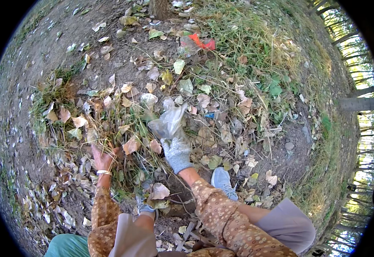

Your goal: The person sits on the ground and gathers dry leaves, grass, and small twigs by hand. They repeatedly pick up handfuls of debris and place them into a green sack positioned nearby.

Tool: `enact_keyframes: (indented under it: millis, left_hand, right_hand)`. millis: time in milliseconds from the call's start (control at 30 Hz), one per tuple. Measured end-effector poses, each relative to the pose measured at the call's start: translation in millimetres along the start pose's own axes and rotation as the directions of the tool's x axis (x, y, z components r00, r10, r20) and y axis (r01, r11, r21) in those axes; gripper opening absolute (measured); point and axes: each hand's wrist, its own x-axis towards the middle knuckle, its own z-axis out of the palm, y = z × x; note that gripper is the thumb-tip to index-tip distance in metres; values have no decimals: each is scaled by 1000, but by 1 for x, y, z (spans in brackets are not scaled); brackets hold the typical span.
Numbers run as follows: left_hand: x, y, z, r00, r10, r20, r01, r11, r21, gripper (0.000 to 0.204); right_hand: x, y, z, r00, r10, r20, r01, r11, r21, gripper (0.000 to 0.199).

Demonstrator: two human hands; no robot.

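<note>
My left hand (pixel 103 161), bare with a pale bracelet at the wrist, reaches into a tangle of dry grass and leaves (pixel 120 128). Its thumb and fingers close around some stems; the fingertips are partly hidden. To its right, my right hand (pixel 176 152) wears a light grey knit glove. The gloved fingers grip a crumpled piece of clear plastic (pixel 170 120), blurred at its edges, above the leaf litter. Beside it, broad dry leaves (pixel 131 145) lie on the tangle between my hands.
A red scrap (pixel 202 42) lies near green grass (pixel 238 30) ahead, below a tree trunk (pixel 158 8). A small blue scrap (pixel 209 115) is right of the glove. My grey shoe (pixel 224 183) stands close behind it. A line of trees (pixel 363 104) edges the right.
</note>
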Motion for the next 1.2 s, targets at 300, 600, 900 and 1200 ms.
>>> enact_keyframes:
  millis: [300, 600, 900, 1200]
  left_hand:
    - [-1, 2, -9, 989, -97, 114, 88, 993, 81, 126]
    - [2, -8, -5, 998, -4, 57, 4, 1000, 0, 123]
    - [-2, 4, -10, 997, -31, 68, 35, 998, -58, 121]
    - [-2, -2, -2, 997, -71, 33, 69, 996, 51, 117]
  right_hand:
    - [8, -1, -6, 992, 60, -115, -27, 963, 268, 36]
    - [37, 81, -47, 966, 121, -228, -42, 946, 323, 64]
    - [56, 57, -54, 982, 173, 72, -156, 968, -198, 97]
    - [37, 78, -38, 995, 103, -14, -104, 990, -94, 80]
